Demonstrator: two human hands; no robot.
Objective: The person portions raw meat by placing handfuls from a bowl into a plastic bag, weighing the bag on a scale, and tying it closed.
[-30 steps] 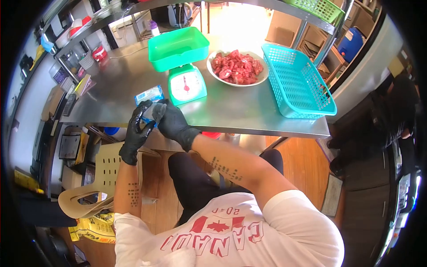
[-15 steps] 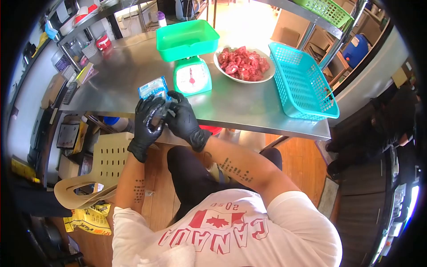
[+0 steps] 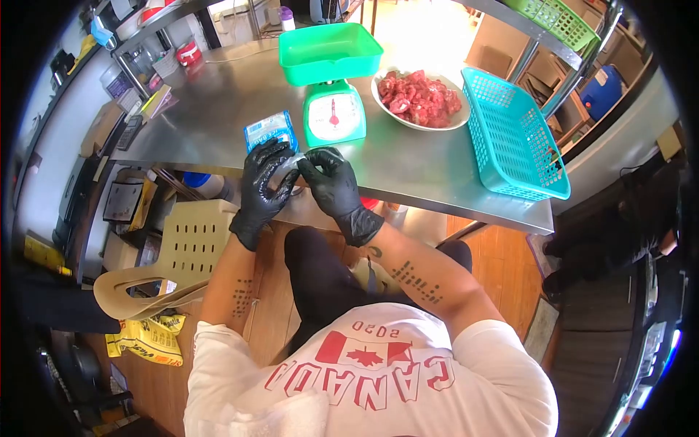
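Both my hands wear black gloves and meet at the near edge of the steel table (image 3: 408, 164). My left hand (image 3: 260, 186) and my right hand (image 3: 331, 186) pinch a thin clear plastic bag (image 3: 291, 166) between their fingertips. Just beyond them lies a blue packet of bags (image 3: 270, 130). A green kitchen scale (image 3: 333, 116) with a green tray (image 3: 330, 52) on top stands behind it. To the right sits a white bowl of raw red meat pieces (image 3: 420, 99).
A turquoise plastic basket (image 3: 513, 138) lies at the table's right end. A beige plastic chair (image 3: 182, 251) stands at my left below the table. Shelves with assorted items line the left wall. A yellow bag (image 3: 149, 342) lies on the wooden floor.
My hands have come back from the blue packet toward the table's edge with the clear bag between them. The view has shifted, so everything sits further right and lower.
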